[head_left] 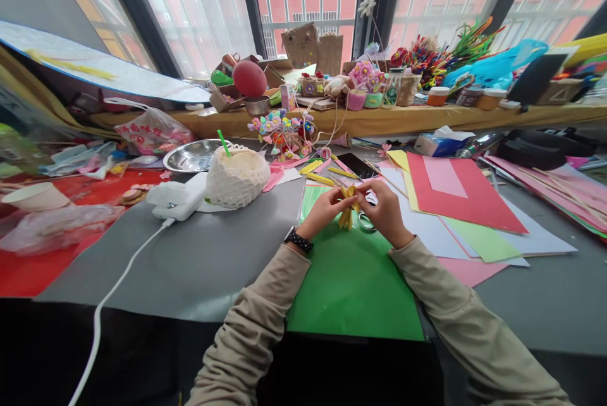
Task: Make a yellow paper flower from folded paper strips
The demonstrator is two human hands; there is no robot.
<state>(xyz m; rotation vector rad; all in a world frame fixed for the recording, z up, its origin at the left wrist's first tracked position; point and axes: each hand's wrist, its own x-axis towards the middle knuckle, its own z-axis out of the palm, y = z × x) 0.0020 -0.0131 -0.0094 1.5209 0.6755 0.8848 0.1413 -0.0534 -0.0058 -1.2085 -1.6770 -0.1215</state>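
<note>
Between my hands is a small yellow folded-paper piece (346,217), held above the green sheet (351,286). My left hand (323,210) pinches it from the left, thumb and fingers closed on it. From the right, my right hand (384,209) grips its upper part with bent fingers. Scissors (365,222) lie under my right hand, with only a handle loop showing. Yellow paper strips (320,178) and a dark phone (356,166) rest just beyond my hands.
At left stand a coconut in white foam net (237,177), a metal plate (190,157) and a white power strip (177,200) with its cable. Coloured sheets (474,200) spread at right. A crowded ledge (213,120) runs along the windows.
</note>
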